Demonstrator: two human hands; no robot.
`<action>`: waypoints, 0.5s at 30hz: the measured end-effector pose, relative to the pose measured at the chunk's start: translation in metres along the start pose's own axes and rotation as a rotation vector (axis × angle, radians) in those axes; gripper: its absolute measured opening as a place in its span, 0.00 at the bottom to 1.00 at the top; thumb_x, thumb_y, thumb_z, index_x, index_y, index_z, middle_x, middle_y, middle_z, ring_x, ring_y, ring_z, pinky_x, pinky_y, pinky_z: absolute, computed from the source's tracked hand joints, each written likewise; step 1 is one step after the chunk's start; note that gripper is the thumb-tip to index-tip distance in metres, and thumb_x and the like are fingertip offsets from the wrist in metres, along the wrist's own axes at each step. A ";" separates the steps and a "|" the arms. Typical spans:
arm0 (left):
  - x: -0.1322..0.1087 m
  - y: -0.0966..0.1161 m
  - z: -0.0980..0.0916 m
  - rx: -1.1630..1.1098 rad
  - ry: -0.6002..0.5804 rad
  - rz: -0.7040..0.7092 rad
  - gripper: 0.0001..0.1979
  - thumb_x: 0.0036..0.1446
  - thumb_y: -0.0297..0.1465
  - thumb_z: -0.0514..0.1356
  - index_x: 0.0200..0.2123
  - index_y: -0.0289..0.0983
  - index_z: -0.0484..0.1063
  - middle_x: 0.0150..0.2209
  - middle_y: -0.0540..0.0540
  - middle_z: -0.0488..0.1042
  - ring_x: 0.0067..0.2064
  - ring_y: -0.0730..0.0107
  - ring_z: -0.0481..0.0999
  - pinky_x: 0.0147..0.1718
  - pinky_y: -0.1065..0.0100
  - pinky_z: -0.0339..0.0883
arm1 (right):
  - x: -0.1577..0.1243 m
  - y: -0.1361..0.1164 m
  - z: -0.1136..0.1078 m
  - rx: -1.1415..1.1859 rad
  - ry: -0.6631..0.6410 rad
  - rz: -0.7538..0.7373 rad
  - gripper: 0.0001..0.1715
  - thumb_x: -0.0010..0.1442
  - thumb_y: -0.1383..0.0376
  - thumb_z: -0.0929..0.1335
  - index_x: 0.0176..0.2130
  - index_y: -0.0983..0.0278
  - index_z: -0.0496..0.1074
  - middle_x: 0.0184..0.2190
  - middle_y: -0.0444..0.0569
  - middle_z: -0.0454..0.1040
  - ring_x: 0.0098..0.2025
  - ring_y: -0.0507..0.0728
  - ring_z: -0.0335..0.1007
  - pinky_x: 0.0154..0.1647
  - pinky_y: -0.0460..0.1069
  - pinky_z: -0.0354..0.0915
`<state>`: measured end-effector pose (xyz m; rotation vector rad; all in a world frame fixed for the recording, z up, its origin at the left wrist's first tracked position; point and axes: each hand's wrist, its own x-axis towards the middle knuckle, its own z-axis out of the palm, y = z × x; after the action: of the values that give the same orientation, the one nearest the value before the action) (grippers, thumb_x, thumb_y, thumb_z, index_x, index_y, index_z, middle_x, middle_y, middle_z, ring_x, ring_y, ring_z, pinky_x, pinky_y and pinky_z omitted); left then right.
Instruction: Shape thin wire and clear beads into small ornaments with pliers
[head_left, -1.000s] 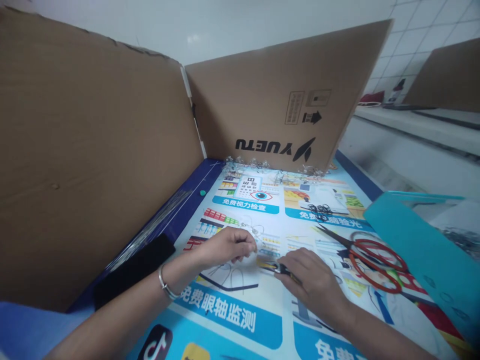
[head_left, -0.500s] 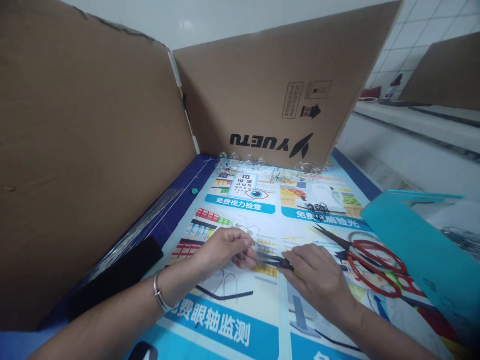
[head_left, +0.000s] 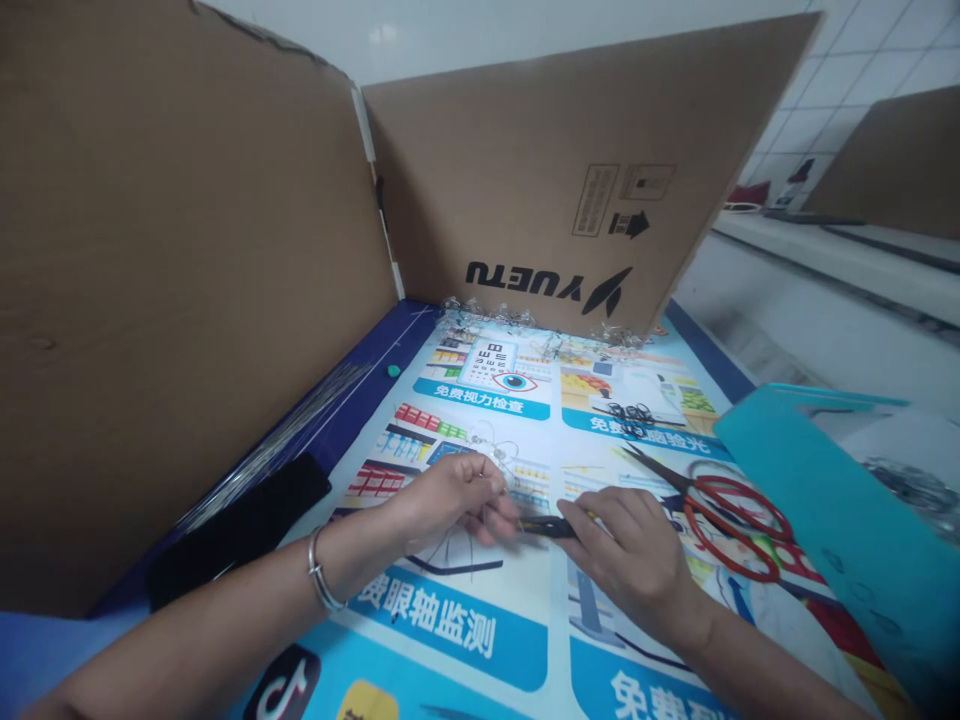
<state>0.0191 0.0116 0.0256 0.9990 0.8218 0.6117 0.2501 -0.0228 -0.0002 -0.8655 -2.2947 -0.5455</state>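
My left hand is closed in a pinch on a thin wire, whose fine curved loops show just above the fingers. Its lower strands seem to hang below the hand, but they are faint. My right hand grips a pair of pliers with dark, narrow jaws and a bit of yellow at the handle. The jaws point left and reach the fingertips of my left hand. Blur hides whether they bite on the wire. Red-handled scissors lie to the right of my right hand.
A small pile of black wire coils lies beyond the scissors. At right is a teal box with wire pieces. Cardboard panels wall the left and back. Straight wires and a black pad lie at left.
The pliers have turned slightly at my left fingertips, and their jaws look closer together. My view has shifted a little. Both hands keep their holds.
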 end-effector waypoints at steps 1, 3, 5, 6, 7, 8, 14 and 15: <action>0.000 -0.001 -0.001 0.003 -0.006 -0.005 0.13 0.55 0.37 0.59 0.30 0.32 0.65 0.29 0.43 0.76 0.28 0.69 0.78 0.21 0.75 0.67 | 0.000 0.000 0.000 -0.003 0.004 -0.003 0.12 0.56 0.65 0.68 0.42 0.66 0.69 0.32 0.52 0.73 0.36 0.58 0.66 0.35 0.54 0.58; 0.001 -0.001 -0.002 0.005 -0.010 -0.012 0.13 0.55 0.37 0.59 0.30 0.32 0.65 0.29 0.43 0.76 0.28 0.69 0.78 0.20 0.76 0.67 | 0.000 0.000 -0.001 -0.006 0.008 -0.005 0.13 0.56 0.65 0.68 0.42 0.66 0.69 0.32 0.52 0.73 0.36 0.58 0.66 0.35 0.54 0.58; 0.001 -0.002 -0.003 -0.003 -0.015 -0.014 0.13 0.56 0.37 0.59 0.30 0.32 0.65 0.28 0.43 0.76 0.28 0.69 0.78 0.20 0.76 0.68 | -0.002 0.002 0.000 -0.015 0.006 -0.004 0.13 0.56 0.65 0.68 0.42 0.66 0.69 0.32 0.52 0.73 0.36 0.58 0.66 0.35 0.54 0.58; 0.001 -0.002 -0.004 -0.008 -0.020 -0.013 0.12 0.56 0.37 0.59 0.30 0.32 0.65 0.28 0.43 0.76 0.28 0.68 0.79 0.20 0.76 0.68 | -0.002 0.002 0.000 -0.021 0.006 -0.004 0.12 0.56 0.66 0.68 0.42 0.66 0.69 0.32 0.52 0.73 0.36 0.58 0.66 0.35 0.54 0.58; 0.001 -0.002 -0.004 -0.014 -0.024 -0.014 0.12 0.56 0.36 0.59 0.31 0.32 0.65 0.28 0.43 0.76 0.28 0.68 0.79 0.20 0.76 0.68 | -0.003 0.003 0.000 -0.028 0.009 -0.002 0.12 0.56 0.66 0.69 0.42 0.66 0.69 0.32 0.51 0.73 0.36 0.58 0.66 0.36 0.54 0.57; 0.001 -0.002 -0.005 -0.022 -0.028 -0.017 0.12 0.56 0.36 0.59 0.31 0.32 0.64 0.29 0.43 0.76 0.28 0.68 0.79 0.20 0.76 0.69 | -0.004 0.004 0.000 -0.035 0.012 -0.001 0.12 0.56 0.66 0.69 0.42 0.66 0.69 0.32 0.51 0.73 0.36 0.58 0.65 0.36 0.54 0.57; 0.002 -0.004 -0.005 -0.081 -0.035 -0.071 0.11 0.55 0.35 0.60 0.31 0.31 0.64 0.28 0.43 0.76 0.28 0.66 0.79 0.20 0.76 0.69 | -0.004 0.004 -0.003 -0.063 0.003 -0.050 0.13 0.56 0.65 0.69 0.43 0.66 0.69 0.33 0.52 0.73 0.36 0.58 0.65 0.36 0.54 0.57; 0.002 -0.004 -0.005 -0.089 -0.037 -0.077 0.11 0.55 0.34 0.60 0.31 0.31 0.64 0.28 0.43 0.76 0.28 0.66 0.79 0.20 0.76 0.69 | -0.004 0.003 -0.004 -0.063 -0.002 -0.058 0.14 0.56 0.65 0.69 0.43 0.66 0.69 0.33 0.52 0.73 0.37 0.58 0.65 0.36 0.54 0.57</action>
<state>0.0160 0.0137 0.0203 0.8914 0.7906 0.5576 0.2562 -0.0246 0.0006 -0.8322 -2.3215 -0.6453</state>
